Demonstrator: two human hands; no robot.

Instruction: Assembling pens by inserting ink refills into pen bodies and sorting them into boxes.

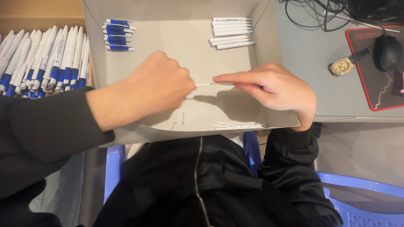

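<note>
Over the shallow grey cardboard tray [126, 138], left hand [158, 84] curled into a fist, right hand [273, 86] with forefinger stretched and thumb beneath, both pinching one thin white pen refill [205, 84] between them, held level above the tray floor. Likely slips: refill bending or snapping under a hard pinch at both ends; small metal springs [179, 122] lying loose near the front wall, easily brushed by a sleeve. Counted: about six blue-and-white pen halves [118, 35] far left, about seven white pen barrels [231, 31] far right, two springs, a small heap of spare white refills [237, 125] too overlapped to count. Beside, a cardboard box of finished blue-and-white pens [42, 59]; on the grey desk [311, 59], one gold wristwatch [345, 64] and one black mouse [388, 51].
</note>
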